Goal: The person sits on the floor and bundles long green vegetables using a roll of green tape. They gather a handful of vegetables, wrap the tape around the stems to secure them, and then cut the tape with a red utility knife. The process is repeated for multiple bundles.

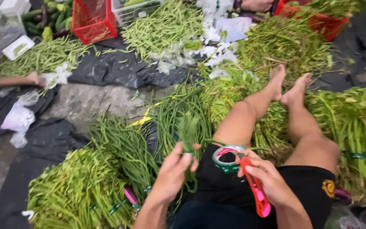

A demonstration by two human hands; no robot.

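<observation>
My left hand (172,174) grips a small bundle of long green beans (188,131) that stands upright in front of my lap. My right hand (267,180) holds a red utility knife (256,188) and a roll of green tape (226,157), the roll close against the bundle. A strand of green tape runs from the roll toward the beans. My bare legs (276,114) stretch forward over heaps of greens.
Piles of long beans (81,191) lie at my left on black plastic sheeting (119,70). Leafy green stalks (356,127) lie right. Red baskets (93,19) and a white crate stand at the back. Another person's arm (13,80) rests far left.
</observation>
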